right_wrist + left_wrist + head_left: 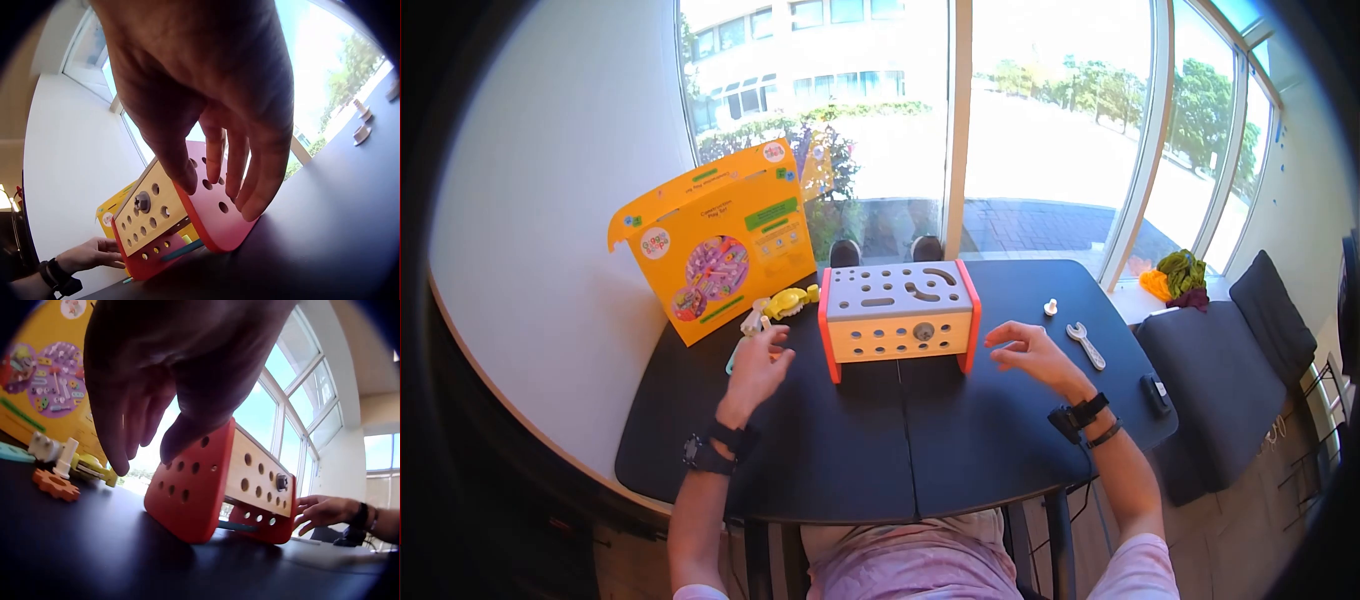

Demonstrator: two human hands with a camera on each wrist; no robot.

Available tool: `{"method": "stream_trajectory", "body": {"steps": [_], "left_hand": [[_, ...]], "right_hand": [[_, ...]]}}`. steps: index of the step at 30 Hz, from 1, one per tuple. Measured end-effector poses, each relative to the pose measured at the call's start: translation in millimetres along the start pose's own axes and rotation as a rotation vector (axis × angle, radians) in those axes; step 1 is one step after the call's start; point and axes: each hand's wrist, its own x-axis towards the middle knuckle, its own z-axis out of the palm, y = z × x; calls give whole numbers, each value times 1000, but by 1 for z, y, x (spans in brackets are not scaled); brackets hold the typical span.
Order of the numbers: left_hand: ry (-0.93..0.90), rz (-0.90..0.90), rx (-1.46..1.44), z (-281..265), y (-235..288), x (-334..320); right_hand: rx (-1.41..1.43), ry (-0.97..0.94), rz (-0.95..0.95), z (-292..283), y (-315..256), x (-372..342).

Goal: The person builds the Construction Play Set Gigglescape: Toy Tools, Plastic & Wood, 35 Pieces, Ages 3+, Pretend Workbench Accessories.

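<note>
A toy workbench (870,290) with a grey holed top, wooden front and red sides stands upright on the table. A grey bolt head (923,332) sits in its front, also visible as a grey bolt (143,201) in the right wrist view. My left hand (758,372) is left of the bench, fingers loosely bent and empty, near an orange gear (56,484) and a white peg (65,459). My right hand (1035,358) hovers beside the right red side (215,228), its fingers bent and apart, holding nothing. Whether its fingertips touch that side, I cannot tell.
Behind on the left stands a yellow box (730,240), with yellow pieces (788,302) before it. To the right lie a whitish peg (1051,308), a grey wrench (1086,346) and a black device (1156,394). A dark chair (1215,380) stands beyond the table (830,450).
</note>
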Motion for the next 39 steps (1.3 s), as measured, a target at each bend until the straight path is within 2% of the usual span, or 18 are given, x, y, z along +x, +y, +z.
{"method": "stream_trajectory", "body": {"steps": [1,4,7,10,13,16,22,28,30,37,39], "left_hand": [[47,-5,61,-4,-8,5],[209,136,265,-16,-14,21],[290,234,317,-21,-33,39],[236,184,335,-22,-39,47],[150,238,305,-17,-51,56],[113,200,331,-10,-50,55],[99,273,386,3,-65,60],[107,236,406,1,-56,56],[124,209,397,1,-63,60],[230,128,217,-14,-61,51],[159,35,-74,-20,-54,43]], "right_hand": [[8,10,9,-4,1,-3],[12,31,34,-11,1,-13],[-15,39,48,-13,-4,-19],[-19,41,39,-15,-9,-23],[-8,37,29,-16,-8,-25],[-4,35,22,-17,-9,-25],[-12,18,-12,-14,-13,-24],[-23,12,-25,-9,-22,-25],[-15,20,-42,-6,-27,-26],[-138,-160,-49,4,-39,-34],[-185,-203,-53,15,-53,-41]]}}
